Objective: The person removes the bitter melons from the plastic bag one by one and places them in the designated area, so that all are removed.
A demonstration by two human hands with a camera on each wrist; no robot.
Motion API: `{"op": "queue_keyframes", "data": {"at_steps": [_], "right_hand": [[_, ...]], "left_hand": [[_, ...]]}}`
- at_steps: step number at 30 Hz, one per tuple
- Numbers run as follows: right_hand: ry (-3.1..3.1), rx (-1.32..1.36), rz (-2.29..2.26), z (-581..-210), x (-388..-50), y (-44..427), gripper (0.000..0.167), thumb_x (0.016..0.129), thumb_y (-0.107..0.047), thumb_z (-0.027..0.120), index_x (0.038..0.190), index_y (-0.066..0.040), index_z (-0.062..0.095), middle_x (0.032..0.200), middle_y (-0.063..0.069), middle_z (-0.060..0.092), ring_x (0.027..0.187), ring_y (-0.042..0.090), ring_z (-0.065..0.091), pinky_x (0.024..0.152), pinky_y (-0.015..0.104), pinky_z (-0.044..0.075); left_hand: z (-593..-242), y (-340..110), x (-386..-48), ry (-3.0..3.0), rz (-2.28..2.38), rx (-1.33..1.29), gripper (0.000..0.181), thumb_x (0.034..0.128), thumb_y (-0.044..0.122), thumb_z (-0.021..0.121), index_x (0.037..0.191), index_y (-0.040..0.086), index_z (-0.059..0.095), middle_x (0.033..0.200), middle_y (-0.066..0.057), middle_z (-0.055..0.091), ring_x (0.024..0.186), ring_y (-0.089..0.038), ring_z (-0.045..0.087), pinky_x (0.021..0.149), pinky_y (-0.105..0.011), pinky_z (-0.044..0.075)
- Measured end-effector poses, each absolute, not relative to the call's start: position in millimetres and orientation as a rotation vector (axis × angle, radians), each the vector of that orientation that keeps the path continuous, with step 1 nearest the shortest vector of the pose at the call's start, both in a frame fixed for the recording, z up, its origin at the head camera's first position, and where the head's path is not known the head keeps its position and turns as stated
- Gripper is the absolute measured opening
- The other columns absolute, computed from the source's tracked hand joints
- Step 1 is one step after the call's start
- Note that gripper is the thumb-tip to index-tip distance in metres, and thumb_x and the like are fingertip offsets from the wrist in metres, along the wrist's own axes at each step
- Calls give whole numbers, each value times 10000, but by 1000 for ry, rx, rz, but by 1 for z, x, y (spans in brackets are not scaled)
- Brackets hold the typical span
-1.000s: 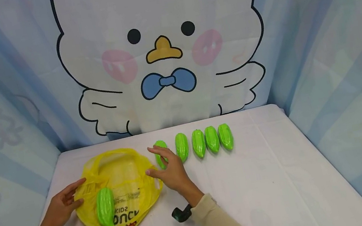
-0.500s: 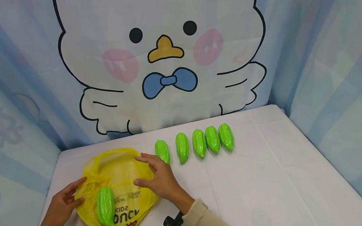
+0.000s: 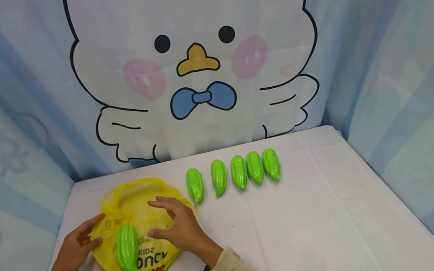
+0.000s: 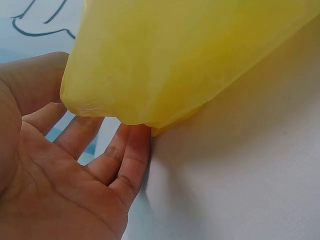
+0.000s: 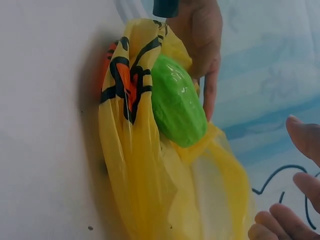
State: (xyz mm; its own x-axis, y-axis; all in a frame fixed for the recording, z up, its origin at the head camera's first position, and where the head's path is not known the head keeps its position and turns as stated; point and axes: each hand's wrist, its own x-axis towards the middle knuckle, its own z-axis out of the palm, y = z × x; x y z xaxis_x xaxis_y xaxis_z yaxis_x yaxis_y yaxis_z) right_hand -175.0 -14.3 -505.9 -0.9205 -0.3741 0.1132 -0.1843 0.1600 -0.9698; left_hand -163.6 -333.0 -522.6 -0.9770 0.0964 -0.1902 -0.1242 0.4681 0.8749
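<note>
A yellow plastic bag (image 3: 146, 201) with dark lettering lies at the left of the table. On its near part rests a glossy green ribbed toy vegetable, cucumber-like (image 3: 127, 249). At the bag's left edge, my left hand (image 3: 73, 250) touches the plastic with thumb and fingers apart. The left wrist view shows those fingers (image 4: 132, 155) reaching to the bag's edge. My right hand (image 3: 182, 226) hovers over the bag's right half, thumb and fingers spread, holding nothing. The right wrist view shows the green piece (image 5: 177, 102) against the bag (image 5: 135, 165).
Several matching green pieces (image 3: 239, 172) stand in a row along the back of the white table (image 3: 302, 222), right of the bag. Printed curtains with a cartoon bird (image 3: 198, 75) enclose the back and sides.
My right hand has moved left and nearer, from beside the leftmost green piece in the row to above the bag. That piece is now fully uncovered. My left hand stays put.
</note>
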Motion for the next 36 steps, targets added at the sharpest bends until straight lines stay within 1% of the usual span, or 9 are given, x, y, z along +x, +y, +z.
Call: {"op": "queue_keyframes", "data": {"at_steps": [5, 11, 14, 21, 24, 28, 30, 33, 36], "right_hand": [[2256, -582, -1844, -508, -170, -23, 689, 895, -201, 878, 1518, -298, 599, 1637, -90, 475, 1536, 103, 420, 1232, 296, 384], [2248, -589, -1810, -509, -164, -34, 683, 894, -241, 882, 1513, -310, 603, 1623, -104, 488, 1521, 98, 437, 1226, 319, 409], [2245, -579, -1794, -511, -162, -40, 673, 893, -243, 883, 1505, -317, 612, 1617, -91, 502, 1506, 91, 456, 1209, 307, 427], [2295, -599, -1721, -514, -157, -51, 665, 890, -289, 887, 1498, -310, 620, 1616, -15, 523, 1478, 110, 494, 1162, 295, 479], [2303, -577, -1700, -513, -156, -56, 657, 886, -303, 890, 1488, -326, 627, 1609, -29, 530, 1468, 99, 500, 1153, 301, 489], [2322, -530, -1649, -514, -155, -62, 654, 867, -334, 903, 1464, -373, 638, 1586, -74, 548, 1439, 75, 516, 1129, 303, 508], [2334, -525, -1618, -515, -154, -64, 652, 862, -351, 904, 1457, -386, 640, 1577, -84, 556, 1432, 71, 521, 1131, 314, 508], [2349, -554, -1576, -516, -154, -67, 661, 862, -364, 901, 1467, -371, 635, 1577, -69, 560, 1437, 82, 519, 1153, 341, 495], [2361, -590, -1545, -518, -154, -69, 670, 860, -367, 902, 1474, -355, 633, 1578, -55, 561, 1442, 92, 519, 1172, 351, 479]], "left_hand": [[-522, -333, -163, 2495, 1520, -33, 686, 1072, 196, 653, 1651, 11, 336, 1708, -345, 218, 1070, 215, 494, 884, -51, 473], [-521, -334, -161, 2511, 1520, -27, 688, 1063, 213, 669, 1638, -1, 357, 1697, -339, 247, 1062, 194, 515, 883, -57, 479], [-522, -334, -162, 2515, 1521, -24, 691, 1060, 222, 674, 1633, -8, 363, 1694, -334, 257, 1071, 199, 510, 888, -53, 476], [-522, -335, -163, 2499, 1518, -33, 700, 1064, 227, 669, 1641, -4, 348, 1708, -329, 246, 1069, 225, 488, 887, -30, 453], [-522, -334, -163, 2506, 1532, -20, 676, 1068, 202, 659, 1636, -8, 359, 1699, -333, 258, 1065, 214, 508, 883, -40, 465], [-522, -332, -162, 2518, 1561, 18, 636, 1070, 170, 650, 1620, -14, 391, 1672, -347, 285, 1059, 163, 563, 880, -72, 498], [-522, -332, -161, 2515, 1571, 34, 632, 1069, 165, 650, 1617, -18, 394, 1672, -343, 289, 1062, 145, 578, 882, -84, 507], [-522, -332, -161, 2514, 1563, 24, 644, 1063, 180, 662, 1622, 0, 397, 1679, -334, 295, 1065, 146, 574, 887, -83, 506], [-523, -332, -162, 2513, 1562, 31, 652, 1064, 186, 661, 1622, -12, 388, 1682, -342, 289, 1075, 155, 563, 893, -87, 506]]}}
